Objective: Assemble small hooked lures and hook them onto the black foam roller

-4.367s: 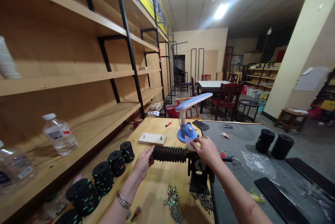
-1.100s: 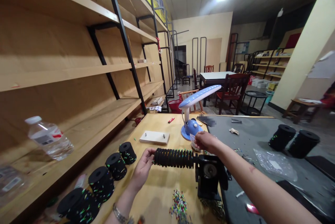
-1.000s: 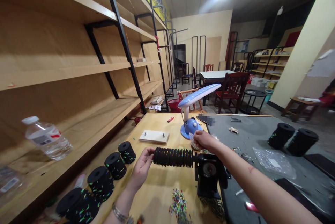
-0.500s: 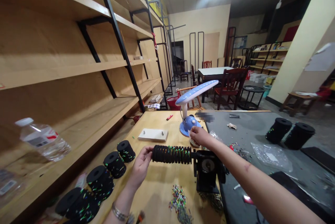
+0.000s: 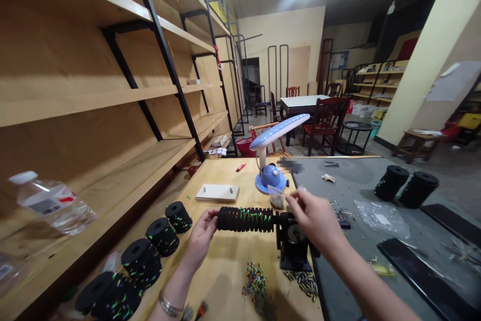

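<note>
A row of black foam discs (image 5: 245, 219) studded with small coloured pins sits on a horizontal spindle held by a black stand (image 5: 293, 247). My left hand (image 5: 202, 237) cups the free left end of that row, fingers curled against it. My right hand (image 5: 314, 219) hovers above the stand, fingers pinched together on something too small to make out. Just beyond it a small clear bag (image 5: 277, 197) of tiny parts lies on the wooden table (image 5: 225, 271).
Black pin-studded foam rolls (image 5: 163, 236) line the table's left edge below wooden shelves; a water bottle (image 5: 50, 203) lies on a shelf. A blue desk lamp (image 5: 271, 155), a white block (image 5: 218, 192), loose coloured pins (image 5: 255, 283), and two black rolls (image 5: 406, 186) on the grey mat.
My right hand has drawn back from the clear bag near the lamp to above the stand, fingers pinched. The left hand stays on the disc row's end. The view has shifted slightly.
</note>
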Available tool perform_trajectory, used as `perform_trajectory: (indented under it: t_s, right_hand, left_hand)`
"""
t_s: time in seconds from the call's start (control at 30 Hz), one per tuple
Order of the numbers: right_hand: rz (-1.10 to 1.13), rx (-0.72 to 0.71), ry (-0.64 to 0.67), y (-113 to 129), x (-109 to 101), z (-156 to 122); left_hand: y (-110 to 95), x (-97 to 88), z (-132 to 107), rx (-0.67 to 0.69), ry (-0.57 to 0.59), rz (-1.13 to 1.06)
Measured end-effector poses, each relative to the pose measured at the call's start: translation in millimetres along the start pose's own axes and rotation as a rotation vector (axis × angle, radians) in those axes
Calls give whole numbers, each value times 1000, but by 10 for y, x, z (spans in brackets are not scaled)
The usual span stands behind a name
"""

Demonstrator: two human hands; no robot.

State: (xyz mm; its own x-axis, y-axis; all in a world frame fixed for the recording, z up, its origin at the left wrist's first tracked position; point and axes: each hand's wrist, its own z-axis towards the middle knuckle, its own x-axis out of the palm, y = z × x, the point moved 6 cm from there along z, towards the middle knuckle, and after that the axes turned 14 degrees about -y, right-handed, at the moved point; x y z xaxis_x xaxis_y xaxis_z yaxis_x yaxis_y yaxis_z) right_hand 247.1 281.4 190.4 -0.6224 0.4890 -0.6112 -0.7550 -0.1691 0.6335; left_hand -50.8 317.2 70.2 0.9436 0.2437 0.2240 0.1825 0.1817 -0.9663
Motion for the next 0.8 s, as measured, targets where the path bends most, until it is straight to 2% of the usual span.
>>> perform_trajectory:
  t_s: [0.07,0.13,0.23,0.33,0.47,0.8]
  right_hand:
    - [-47,-55,-18,-65,82,-405]
    - [-108,-71,-51,-175,282,-751]
    - [-241,-72,-154,-279,557,-1001]
    - [-370,-28,-175,-297,703,-982]
    - [-509,28,-210,-293,731,-901]
    - [-471,52,-247,-268,737,-892]
  left_hand:
    - [-1,2,4,3,6,0]
    - [-9,5,7,8,5,3]
    - [-28,16,6,17,13,2]
    - [-40,26,4,20,23,3]
    - [-42,40,15,17,47,-1]
    - [-28,32,32,3,58,-12]
